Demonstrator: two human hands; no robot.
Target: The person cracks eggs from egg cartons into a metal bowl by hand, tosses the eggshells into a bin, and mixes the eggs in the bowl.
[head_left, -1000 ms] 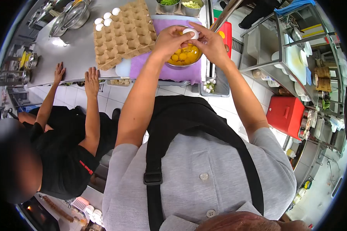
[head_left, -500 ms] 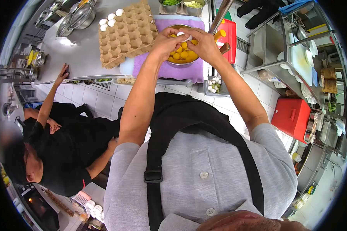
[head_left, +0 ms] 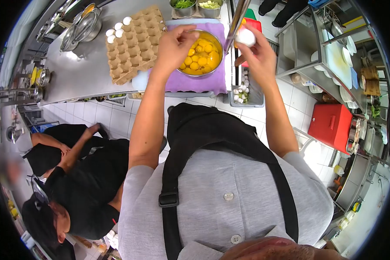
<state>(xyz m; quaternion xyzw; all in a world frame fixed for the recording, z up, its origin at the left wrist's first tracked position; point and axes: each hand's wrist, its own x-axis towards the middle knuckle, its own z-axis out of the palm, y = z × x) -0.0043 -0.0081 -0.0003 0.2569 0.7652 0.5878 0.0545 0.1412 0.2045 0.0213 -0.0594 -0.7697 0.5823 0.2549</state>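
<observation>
A metal bowl of several yolks and clear egg white rests on a purple cloth. At the bowl's upper left rim is my left hand, fingers bent towards the thumb; no object shows in it. My right hand is right of the bowl, over the counter's right edge, with a white eggshell between its fingers. The cardboard egg tray lies left of the cloth, with several white eggs at its upper left corner. Below my right hand, a grey bin holds eggshells.
Two bowls, one of chopped greens and one of pale pieces, stand behind the cloth. A metal pole rises beside the counter. Co-workers in black are at the left. A red box and metal shelving are at the right.
My hands have parted: the right moved right, away from the bowl, with the eggshell, and the left moved to the bowl's left rim. The co-workers at left have shifted, their hands off the counter.
</observation>
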